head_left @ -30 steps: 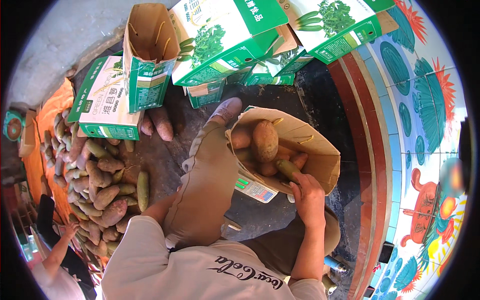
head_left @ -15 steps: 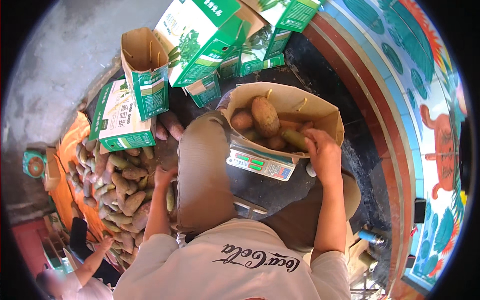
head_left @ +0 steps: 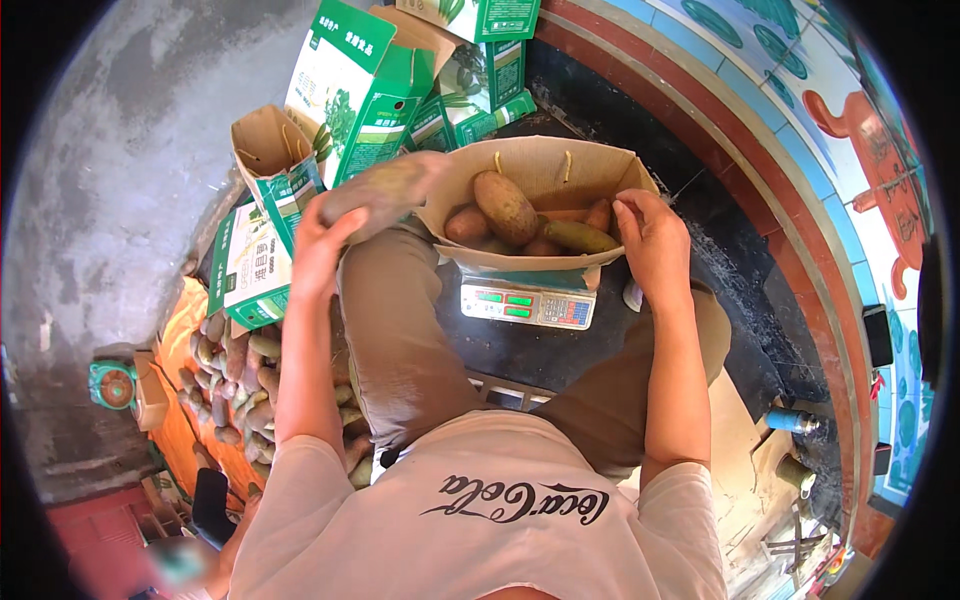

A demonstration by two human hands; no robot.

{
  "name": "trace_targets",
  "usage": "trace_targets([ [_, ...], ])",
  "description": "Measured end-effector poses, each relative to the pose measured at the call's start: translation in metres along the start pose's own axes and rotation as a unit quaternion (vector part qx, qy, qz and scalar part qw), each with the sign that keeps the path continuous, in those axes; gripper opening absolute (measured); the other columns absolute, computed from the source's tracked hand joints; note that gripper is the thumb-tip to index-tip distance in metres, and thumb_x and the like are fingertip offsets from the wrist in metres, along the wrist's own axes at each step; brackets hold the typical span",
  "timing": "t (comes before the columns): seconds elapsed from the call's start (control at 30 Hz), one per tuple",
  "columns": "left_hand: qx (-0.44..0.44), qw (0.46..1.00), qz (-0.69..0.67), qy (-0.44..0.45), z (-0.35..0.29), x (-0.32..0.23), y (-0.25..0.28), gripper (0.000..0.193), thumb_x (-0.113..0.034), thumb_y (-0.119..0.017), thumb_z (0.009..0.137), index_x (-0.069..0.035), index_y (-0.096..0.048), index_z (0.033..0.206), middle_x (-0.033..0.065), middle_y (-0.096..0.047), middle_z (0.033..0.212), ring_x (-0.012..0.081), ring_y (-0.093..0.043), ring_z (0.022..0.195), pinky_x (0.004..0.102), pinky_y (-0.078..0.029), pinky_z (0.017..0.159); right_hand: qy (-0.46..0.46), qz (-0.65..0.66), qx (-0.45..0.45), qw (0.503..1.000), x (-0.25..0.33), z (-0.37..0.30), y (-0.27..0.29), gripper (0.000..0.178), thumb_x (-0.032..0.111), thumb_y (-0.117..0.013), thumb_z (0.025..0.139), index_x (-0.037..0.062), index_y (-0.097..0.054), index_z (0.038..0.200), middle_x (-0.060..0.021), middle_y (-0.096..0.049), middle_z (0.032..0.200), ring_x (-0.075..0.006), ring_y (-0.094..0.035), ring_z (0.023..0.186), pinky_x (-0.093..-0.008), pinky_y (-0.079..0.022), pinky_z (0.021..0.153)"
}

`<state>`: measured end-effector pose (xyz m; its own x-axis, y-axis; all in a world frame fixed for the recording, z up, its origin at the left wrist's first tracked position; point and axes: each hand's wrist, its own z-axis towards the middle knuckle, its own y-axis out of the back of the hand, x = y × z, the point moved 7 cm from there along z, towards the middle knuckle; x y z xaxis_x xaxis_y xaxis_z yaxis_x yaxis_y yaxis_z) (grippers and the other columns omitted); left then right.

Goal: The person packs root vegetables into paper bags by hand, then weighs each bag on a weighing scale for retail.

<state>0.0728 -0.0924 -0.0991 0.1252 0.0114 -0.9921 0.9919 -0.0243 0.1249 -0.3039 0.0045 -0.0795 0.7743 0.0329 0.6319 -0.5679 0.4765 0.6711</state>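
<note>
My left hand [head_left: 328, 235] is closed around a large brownish radish [head_left: 385, 193], held up left of an open cardboard box [head_left: 520, 262]; motion blurs the radish. Inside the box lie several radishes, among them an upright brown one [head_left: 505, 208] and a greenish one [head_left: 578, 237]. At the box's right wall, my right hand [head_left: 655, 235] has its fingers curled over the rim. The box stands on a scale [head_left: 527, 303] with lit green displays, between my knees.
A heap of radishes [head_left: 262, 385] lies on an orange sheet [head_left: 180, 410] at my left. Green-and-white cartons [head_left: 350, 100] stand beyond my left hand. Another person [head_left: 185, 560] is at the lower left. A blue bottle [head_left: 792, 420] stands at right, near a painted, tiled wall.
My left hand has risen from the heap with a radish and carried it toward the box. My right hand has moved from the greenish radish to the box's right rim. The view has shifted.
</note>
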Motion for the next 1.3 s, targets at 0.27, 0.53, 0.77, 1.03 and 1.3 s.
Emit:
trace_targets([
  [0.27, 0.178, 0.973, 0.136, 0.059, 0.042, 0.061, -0.16, 0.064, -0.025, -0.08, 0.064, 0.005, -0.054, 0.114, 0.0144, -0.061, 0.104, 0.0227, -0.058, 0.097, 0.0309, -0.045, 0.085, -0.014, 0.006, 0.012, 1.0, -0.007, -0.003, 0.003, 0.012, 0.015, -0.062, 0.082, 0.0044, -0.063, 0.087, -0.0125, -0.065, 0.082, -0.0299, -0.063, 0.075, -0.0389, -0.049, 0.066],
  [0.53, 0.27, 0.938, 0.212, 0.052, 0.044, 0.095, -0.207, 0.067, -0.027, -0.078, 0.065, 0.003, -0.051, 0.119, 0.021, -0.054, 0.118, 0.0303, -0.053, 0.111, 0.0367, -0.041, 0.094, -0.01, 0.0, 0.025, 1.0, -0.002, 0.0, 0.004, 0.013, 0.013, -0.061, 0.083, 0.0031, -0.064, 0.091, -0.0134, -0.066, 0.081, -0.0269, -0.065, 0.073, -0.0341, -0.05, 0.066],
  [0.77, 0.211, 0.929, 0.297, -0.071, 0.024, 0.046, -0.154, 0.06, -0.022, -0.072, 0.073, -0.009, -0.049, 0.127, 0.0206, -0.05, 0.124, 0.0333, -0.047, 0.118, 0.038, -0.04, 0.097, -0.013, 0.003, 0.03, 0.999, 0.0, 0.004, -0.004, 0.012, 0.016, -0.06, 0.083, 0.0052, -0.063, 0.087, -0.0128, -0.065, 0.083, -0.0308, -0.063, 0.076, -0.04, -0.048, 0.068],
  [1.03, -0.168, 0.928, 0.237, -0.235, -0.022, -0.008, 0.028, 0.032, -0.002, -0.064, 0.079, -0.003, -0.058, 0.11, 0.015, -0.048, 0.126, 0.025, -0.054, 0.107, 0.0307, -0.052, 0.08, -0.015, -0.01, 0.068, 0.998, 0.002, 0.006, -0.025, 0.014, 0.018, -0.06, 0.084, 0.0047, -0.063, 0.087, -0.0146, -0.065, 0.082, -0.0323, -0.063, 0.076, -0.0408, -0.049, 0.068],
  [1.3, -0.208, 0.905, 0.369, -0.044, -0.086, 0.196, 0.193, 0.025, -0.011, -0.065, 0.076, -0.003, -0.063, 0.1, 0.0166, -0.058, 0.107, 0.0278, -0.058, 0.101, 0.0358, -0.05, 0.079, 0.016, -0.049, 0.109, 0.993, 0.006, 0.008, -0.056, 0.018, 0.02, -0.059, 0.084, 0.0039, -0.065, 0.088, -0.0168, -0.065, 0.081, -0.0343, -0.063, 0.079, -0.0417, -0.049, 0.071],
])
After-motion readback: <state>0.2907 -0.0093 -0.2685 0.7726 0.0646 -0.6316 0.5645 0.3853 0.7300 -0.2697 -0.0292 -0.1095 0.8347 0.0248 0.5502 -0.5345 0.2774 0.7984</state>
